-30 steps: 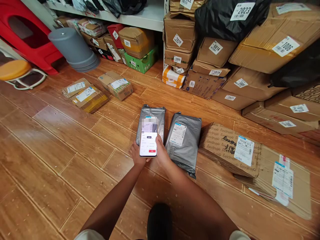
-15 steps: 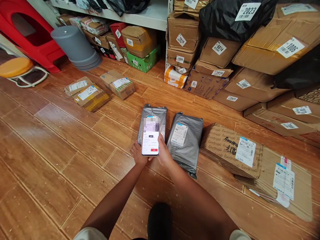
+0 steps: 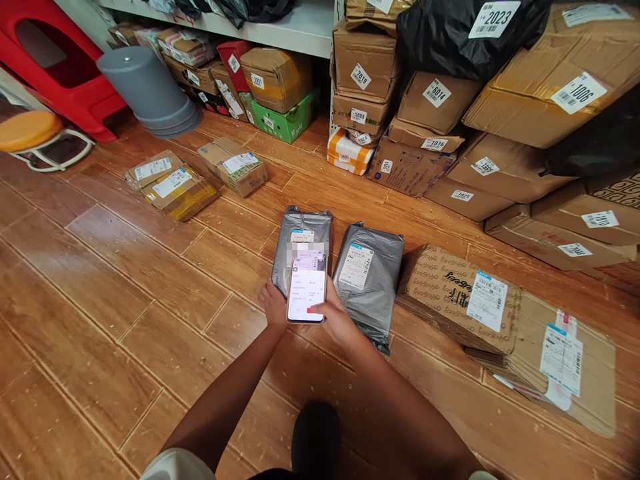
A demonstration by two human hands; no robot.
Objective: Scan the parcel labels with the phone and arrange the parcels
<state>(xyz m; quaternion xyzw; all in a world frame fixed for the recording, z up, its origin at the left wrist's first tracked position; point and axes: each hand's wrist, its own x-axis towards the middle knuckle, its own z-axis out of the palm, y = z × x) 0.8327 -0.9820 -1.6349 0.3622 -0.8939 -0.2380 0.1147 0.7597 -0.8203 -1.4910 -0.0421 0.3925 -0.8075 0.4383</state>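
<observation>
Between both hands I hold a smartphone (image 3: pixel 306 290) with its lit screen facing up. My left hand (image 3: pixel 274 305) wraps round the phone's left side, its fingers partly hidden beneath. My right hand (image 3: pixel 336 312) grips the right side, and its thumb lies over the red button at the lower screen. Behind the phone, a grey plastic parcel (image 3: pixel 311 225) with a white label rests on the floor, partly covered by the phone and left hand. A second grey parcel (image 3: pixel 373 280) lies just right of it.
Labelled cardboard boxes (image 3: pixel 460 293) lie on the floor at right. Two small cartons (image 3: pixel 173 187) sit at left. Stacked numbered boxes (image 3: pixel 365 60) line the shelf (image 3: pixel 300 33). A grey bin (image 3: pixel 147 87), a yellow-topped stool (image 3: pixel 30 130) and a red stool (image 3: pixel 55 60) stand back left.
The phone has shifted slightly right and toward me. My right thumb has moved from the phone's edge onto the red button, and the text on the screen differs.
</observation>
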